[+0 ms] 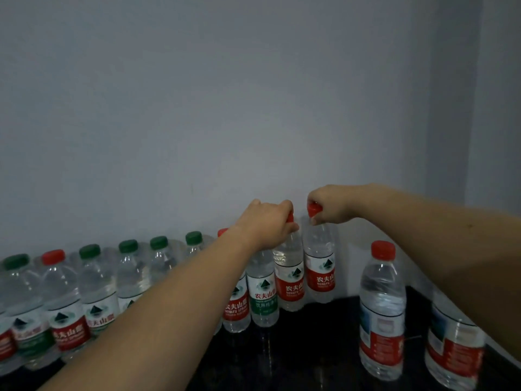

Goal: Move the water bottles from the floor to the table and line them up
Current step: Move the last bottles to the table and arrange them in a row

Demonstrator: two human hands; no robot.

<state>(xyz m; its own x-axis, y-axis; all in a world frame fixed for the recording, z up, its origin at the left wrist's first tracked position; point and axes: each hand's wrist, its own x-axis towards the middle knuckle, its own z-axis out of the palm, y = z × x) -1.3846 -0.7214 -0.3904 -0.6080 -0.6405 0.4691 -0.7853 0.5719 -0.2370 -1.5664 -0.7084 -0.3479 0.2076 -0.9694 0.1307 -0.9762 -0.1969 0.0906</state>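
A long row of clear water bottles (98, 289) with red or green caps and labels stands on the dark table (310, 348) along the wall. My left hand (267, 221) grips the red cap of a red-label bottle (290, 280) near the row's right end. My right hand (329, 204) pinches the red cap of the neighbouring red-label bottle (320, 272), the last in the row. Both bottles are upright; whether their bases touch the table I cannot tell. My left forearm hides parts of several bottles.
Two more red-cap bottles stand apart at the right front: one (382, 309) in full view, the other (454, 345) partly under my right forearm. A grey wall (225, 108) rises right behind the row, with a corner at the far right.
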